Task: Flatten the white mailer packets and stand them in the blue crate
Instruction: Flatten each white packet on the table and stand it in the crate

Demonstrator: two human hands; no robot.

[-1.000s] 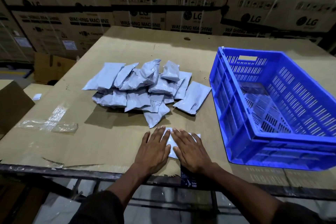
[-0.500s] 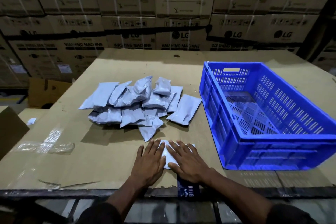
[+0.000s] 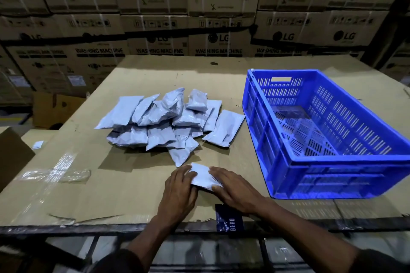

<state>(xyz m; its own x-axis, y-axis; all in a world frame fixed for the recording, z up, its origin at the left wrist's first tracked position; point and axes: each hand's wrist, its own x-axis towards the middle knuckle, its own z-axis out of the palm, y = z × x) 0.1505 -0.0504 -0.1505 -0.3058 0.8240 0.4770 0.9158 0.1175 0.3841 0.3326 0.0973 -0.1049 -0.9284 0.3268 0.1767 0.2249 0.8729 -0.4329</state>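
Head view shows both hands at the near edge of the cardboard-covered counter. Left hand and right hand each pinch a side of one white mailer packet, fingers curled over its edges. More packets lie heaped just beyond. Blue crate stands at right.

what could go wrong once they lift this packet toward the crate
1. The crate holds nothing, so the first packet has no neighbour to lean on and may topple flat.
2. The packet is slick and only pinched at its edges by the left hand and right hand; it could slip.
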